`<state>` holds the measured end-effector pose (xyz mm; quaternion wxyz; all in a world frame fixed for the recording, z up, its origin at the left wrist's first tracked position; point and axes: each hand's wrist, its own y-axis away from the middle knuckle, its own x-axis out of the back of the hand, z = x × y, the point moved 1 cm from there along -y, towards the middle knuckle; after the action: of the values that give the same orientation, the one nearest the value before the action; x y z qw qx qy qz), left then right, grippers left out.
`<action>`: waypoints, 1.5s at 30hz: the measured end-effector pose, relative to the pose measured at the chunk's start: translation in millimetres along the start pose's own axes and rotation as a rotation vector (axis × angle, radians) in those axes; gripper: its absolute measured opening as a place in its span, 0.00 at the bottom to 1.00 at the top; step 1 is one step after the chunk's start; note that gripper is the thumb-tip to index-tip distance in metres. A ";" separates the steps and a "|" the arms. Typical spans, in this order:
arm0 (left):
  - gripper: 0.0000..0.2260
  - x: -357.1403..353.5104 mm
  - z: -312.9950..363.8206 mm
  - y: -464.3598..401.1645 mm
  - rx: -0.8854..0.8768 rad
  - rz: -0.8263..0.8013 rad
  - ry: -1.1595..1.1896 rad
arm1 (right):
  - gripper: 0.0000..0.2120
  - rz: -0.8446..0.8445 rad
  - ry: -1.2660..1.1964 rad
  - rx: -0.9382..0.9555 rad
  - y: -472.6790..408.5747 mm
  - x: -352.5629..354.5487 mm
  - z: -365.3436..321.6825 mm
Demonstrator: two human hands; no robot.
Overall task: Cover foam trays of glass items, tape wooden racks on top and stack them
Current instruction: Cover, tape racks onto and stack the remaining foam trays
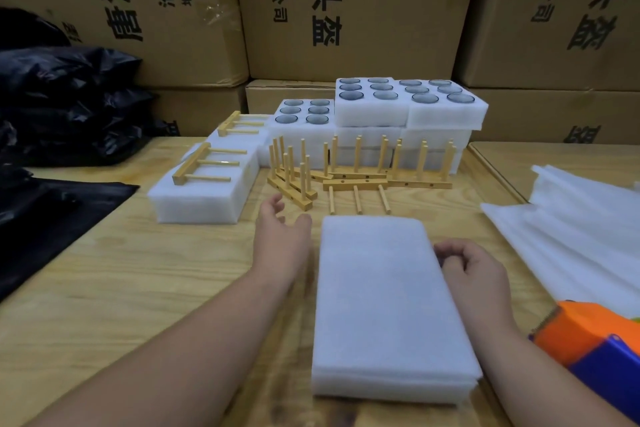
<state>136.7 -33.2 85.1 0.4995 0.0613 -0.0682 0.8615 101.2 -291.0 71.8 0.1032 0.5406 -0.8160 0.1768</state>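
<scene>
**One head-worn view, looking forward and down**

There is a single wide-angle camera, worn on the person's head. It faces forward and down over the wooden table (104, 288), close enough that both forearms enter from the lower edge, at about 6 and 7 o'clock. The covered foam tray (391, 305) sits nearest, just below centre. Farther off toward 12 o'clock stand the wooden racks (356, 166), and behind them the cardboard boxes (346, 10) fill the top of the frame. Straight edges bow near the borders. No second view shares the scene.
</scene>
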 end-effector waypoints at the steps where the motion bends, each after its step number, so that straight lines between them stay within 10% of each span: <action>1: 0.32 -1.5 1.3 -13.5 0.021 0.010 -0.108 | 0.16 -0.002 0.007 -0.003 0.0 -0.4 0.0; 6: 0.51 -4.4 2.9 -71.5 -0.038 -0.015 -0.443 | 0.15 -0.023 0.029 0.004 1.3 -0.5 0.2; 18: 0.37 -22.1 7.1 -110.9 -0.061 -0.109 -0.368 | 0.16 -0.035 0.000 -0.007 0.9 -1.1 -6.0; 23: 0.53 -27.0 6.3 -112.6 -0.036 -0.115 -0.280 | 0.19 -0.054 -0.021 -0.010 3.0 -0.5 -8.8; 45: 0.34 -17.3 7.6 -106.5 -0.089 -0.010 -0.279 | 0.15 -0.051 -0.004 0.016 0.6 -1.5 -2.5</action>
<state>238.0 3.1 95.5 0.4919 0.1585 -0.1747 0.8381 101.1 -288.5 73.5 0.1018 0.5624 -0.8007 0.1796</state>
